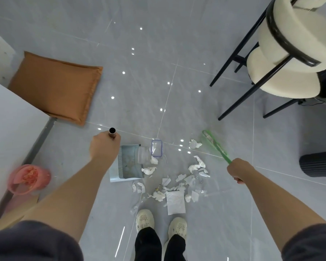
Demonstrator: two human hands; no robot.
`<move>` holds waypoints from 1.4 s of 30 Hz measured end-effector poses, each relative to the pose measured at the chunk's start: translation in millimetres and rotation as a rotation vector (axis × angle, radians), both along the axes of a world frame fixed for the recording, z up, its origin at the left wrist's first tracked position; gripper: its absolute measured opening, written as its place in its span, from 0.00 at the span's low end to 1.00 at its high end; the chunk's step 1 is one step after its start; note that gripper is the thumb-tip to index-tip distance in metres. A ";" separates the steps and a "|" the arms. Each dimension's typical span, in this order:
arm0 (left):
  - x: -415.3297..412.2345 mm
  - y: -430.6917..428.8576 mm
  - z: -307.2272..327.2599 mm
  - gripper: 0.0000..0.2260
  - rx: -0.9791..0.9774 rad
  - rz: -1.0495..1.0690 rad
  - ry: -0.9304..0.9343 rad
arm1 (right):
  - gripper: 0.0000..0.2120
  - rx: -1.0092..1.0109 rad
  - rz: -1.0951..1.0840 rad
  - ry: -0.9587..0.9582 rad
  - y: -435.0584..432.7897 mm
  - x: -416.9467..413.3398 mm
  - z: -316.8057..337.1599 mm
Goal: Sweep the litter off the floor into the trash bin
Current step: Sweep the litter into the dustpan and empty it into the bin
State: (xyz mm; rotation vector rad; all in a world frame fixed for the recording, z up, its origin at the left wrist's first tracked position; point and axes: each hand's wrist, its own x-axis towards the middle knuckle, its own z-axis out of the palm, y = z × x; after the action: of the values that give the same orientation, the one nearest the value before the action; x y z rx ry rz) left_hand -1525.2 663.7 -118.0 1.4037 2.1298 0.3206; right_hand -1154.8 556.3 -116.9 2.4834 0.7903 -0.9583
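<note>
Left hand [104, 147]: clenched round the top of the dustpan's metal pole [112, 131], arm stretched forward.
Right hand [238, 171]: fist grasping the end of the green broom [214, 146] handle.
Broom: slanted away from the hand toward the far left and blurred; whether its head touched the floor [158, 63] could not be told.
Dustpan [128, 164]: pale blue with a comb edge, on the floor just beside the left hand, its mouth facing the litter; a clear plastic bag [143, 154] lay across its lip.
Litter [177, 187]: torn white paper and tissue scattered on the floor between dustpan and broom, just ahead of the shoes [145, 219]; a white sheet [175, 202] lay nearest the shoes.
Clear lid [156, 148]: blue-rimmed, on the floor just beyond the dustpan's far corner.
Pink bin [29, 178]: on the floor at the left, beside the table [8, 113] edge, reddish scraps inside, well apart from the litter.
Cushion [56, 87]: orange, flat on the floor at the far left.
Chair [286, 53]: cream with a black frame, at the far right.
</note>
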 end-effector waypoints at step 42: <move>-3.4 -35.4 -30.6 0.21 -0.266 0.105 -0.263 | 0.21 0.002 0.174 0.649 -43.6 -92.3 17.8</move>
State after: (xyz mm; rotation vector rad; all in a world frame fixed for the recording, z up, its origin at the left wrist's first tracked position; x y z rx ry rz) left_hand -1528.6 628.3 -148.6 1.0409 1.9510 0.2366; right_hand -1247.1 512.7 -99.1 2.0525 1.1676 -1.7186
